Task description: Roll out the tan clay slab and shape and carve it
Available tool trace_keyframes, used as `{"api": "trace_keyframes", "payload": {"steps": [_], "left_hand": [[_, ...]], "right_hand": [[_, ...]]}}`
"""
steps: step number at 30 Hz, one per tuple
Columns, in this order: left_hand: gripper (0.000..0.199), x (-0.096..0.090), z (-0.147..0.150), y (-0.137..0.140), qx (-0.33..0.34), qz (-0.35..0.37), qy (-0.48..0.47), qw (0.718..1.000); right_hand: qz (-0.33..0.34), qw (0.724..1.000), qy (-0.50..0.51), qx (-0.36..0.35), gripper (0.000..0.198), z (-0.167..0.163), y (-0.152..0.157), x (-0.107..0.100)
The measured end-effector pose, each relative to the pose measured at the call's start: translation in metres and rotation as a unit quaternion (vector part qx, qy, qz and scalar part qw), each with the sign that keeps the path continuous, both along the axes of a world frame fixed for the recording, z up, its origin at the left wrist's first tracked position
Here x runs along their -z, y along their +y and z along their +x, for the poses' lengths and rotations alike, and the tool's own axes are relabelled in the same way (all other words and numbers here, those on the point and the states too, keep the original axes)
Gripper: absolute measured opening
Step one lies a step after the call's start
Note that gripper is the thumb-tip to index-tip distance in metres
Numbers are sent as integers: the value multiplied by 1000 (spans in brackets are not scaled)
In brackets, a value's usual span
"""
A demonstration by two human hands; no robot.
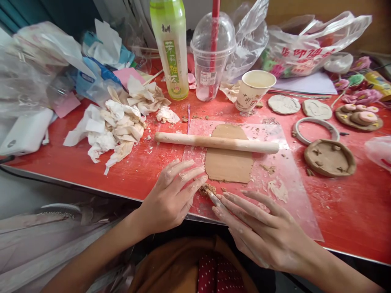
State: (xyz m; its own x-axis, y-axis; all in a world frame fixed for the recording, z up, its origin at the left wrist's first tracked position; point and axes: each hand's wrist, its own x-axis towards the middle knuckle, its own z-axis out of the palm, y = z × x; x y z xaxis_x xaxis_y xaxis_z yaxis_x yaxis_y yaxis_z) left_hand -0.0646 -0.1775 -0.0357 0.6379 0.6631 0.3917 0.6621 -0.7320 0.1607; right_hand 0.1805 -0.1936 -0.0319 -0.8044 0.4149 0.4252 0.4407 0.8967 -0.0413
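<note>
My right hand (259,228) holds a thin, pale flat-tipped tool (215,200) between thumb and fingers; its handle is hidden under the hand. The tip touches a small heap of brown clay crumbs (207,188) at the table's front edge. Fingers stretched and a little apart, my left hand (175,191) is beside the same crumbs with nothing visible in it. Just beyond both hands, a flat brown clay slab (229,166) lies on a clear plastic sheet (293,195). A wooden rolling pin (216,142) rests across the slab, touched by neither hand.
Crumpled tissues (116,122) lie left. Behind stand a green-capped drink bottle (171,53), a domed plastic cup (209,61) and a paper cup (255,91). To the right are a tape roll (316,120), a shallow clay dish (330,158) and pale clay discs (284,104).
</note>
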Motion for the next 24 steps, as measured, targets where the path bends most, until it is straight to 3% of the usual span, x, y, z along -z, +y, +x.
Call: {"api": "trace_keyframes", "payload": {"steps": [6,12,16,19,24], "left_hand": [[40,3,1,0,-33,-8,-5,999],[38,2,2,2,-56,-40,-46,997],[40,-1,3,2,-15,-51,-14,999],[38,-5,6,2,21,-46,26,998],[31,-7,9,2,9,-17,45,999]], "right_hand": [[-90,994,65,22,36,6,2,-6],[-178,973,112,-90,43,26,7,-7],[-170,971,90,-144,45,21,4,-6],[-139,974,110,-139,44,15,1,-2],[-150,971,153,-103,46,25,-6,-2]]}}
